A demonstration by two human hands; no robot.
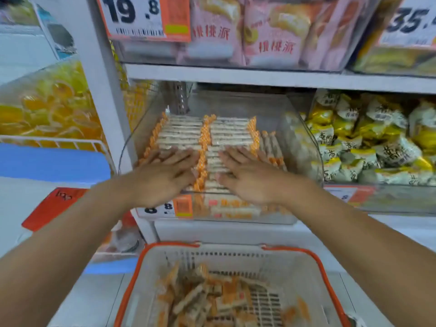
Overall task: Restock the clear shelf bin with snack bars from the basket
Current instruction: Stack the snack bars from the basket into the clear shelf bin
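Observation:
The clear shelf bin [299,128] sits on the middle shelf and holds two neat rows of snack bars [226,132] in clear wrappers with orange ends. My left hand [165,173] lies flat, fingers spread, on the front of the left row. My right hand [247,173] lies flat on the front of the right row. Neither hand grips a bar. Below me, a white basket with an orange rim [313,258] holds several loose snack bars [212,300] in a heap.
Pink cake packs [271,31] fill the bin on the shelf above. Yellow and white snack packs [377,138] fill the bin to the right. A bin of orange jelly cups [47,102] stands at the left. Price tags [141,17] hang on the bin fronts.

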